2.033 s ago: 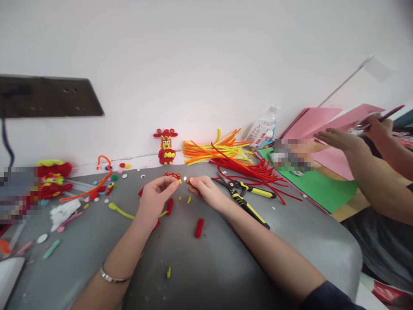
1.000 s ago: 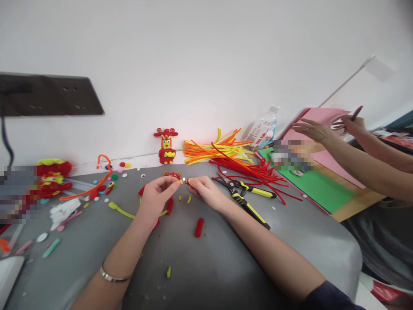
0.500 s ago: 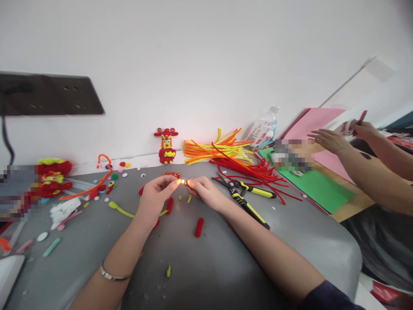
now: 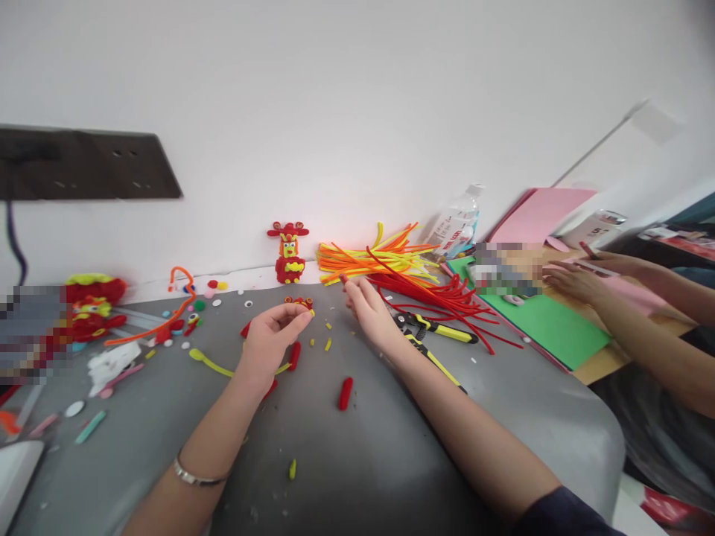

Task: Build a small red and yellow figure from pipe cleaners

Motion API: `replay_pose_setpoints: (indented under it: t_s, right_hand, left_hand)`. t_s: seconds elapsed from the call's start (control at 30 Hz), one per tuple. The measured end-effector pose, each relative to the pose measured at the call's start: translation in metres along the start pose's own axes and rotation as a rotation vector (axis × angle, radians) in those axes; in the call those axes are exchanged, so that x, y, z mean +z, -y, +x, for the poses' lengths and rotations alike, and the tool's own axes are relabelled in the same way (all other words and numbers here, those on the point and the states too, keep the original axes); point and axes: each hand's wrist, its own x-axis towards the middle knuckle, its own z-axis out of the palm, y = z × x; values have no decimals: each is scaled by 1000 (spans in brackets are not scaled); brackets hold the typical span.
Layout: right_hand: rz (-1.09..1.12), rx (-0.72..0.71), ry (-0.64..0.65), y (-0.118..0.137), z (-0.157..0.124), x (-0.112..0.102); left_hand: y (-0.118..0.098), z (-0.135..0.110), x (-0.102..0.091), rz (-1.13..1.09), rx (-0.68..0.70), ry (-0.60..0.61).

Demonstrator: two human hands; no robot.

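My left hand (image 4: 273, 339) is closed in a pinch on a short yellow pipe-cleaner piece (image 4: 311, 313), whose tip shows at the fingertips. My right hand (image 4: 366, 309) is raised to its right, fingers curled round a small lighter (image 4: 343, 279); only a dark reddish end shows and no flame is visible. Behind my left fingers a small red figure part (image 4: 300, 302) is partly hidden. Red fuzzy rolls (image 4: 345, 393) lie on the grey table (image 4: 391, 461), along with small yellow scraps (image 4: 328, 344). Against the wall stands a red and yellow figure (image 4: 290, 257).
Yellow and orange pipe cleaners (image 4: 374, 260) and red ones (image 4: 447, 298) lie at the back. Wire-stripping pliers (image 4: 447, 330) rest partly under my right forearm. A plastic bottle (image 4: 458, 223) leans behind. At right, another person's hands (image 4: 581, 279) work over paper (image 4: 558, 327).
The flame between my hands is gone. My right hand has moved up and away from my left, which stays put. The other person's hands have lowered to the paper, and a can now stands behind them.
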Motion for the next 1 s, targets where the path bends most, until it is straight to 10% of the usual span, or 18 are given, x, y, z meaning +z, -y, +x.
replay_pose_setpoints:
  t_s: [0.4,0.6,1.0]
  right_hand:
    - [-620,-93,39,-2,1,-10]
    - [-664,-26,38,0,-2,-9]
    - [-689,-58,34,-2,-2,-10]
  left_hand:
    - [3,0,-4,203,130,119]
    - [8,0,-5,668,354,198]
    - [11,4,-9,766,396,180]
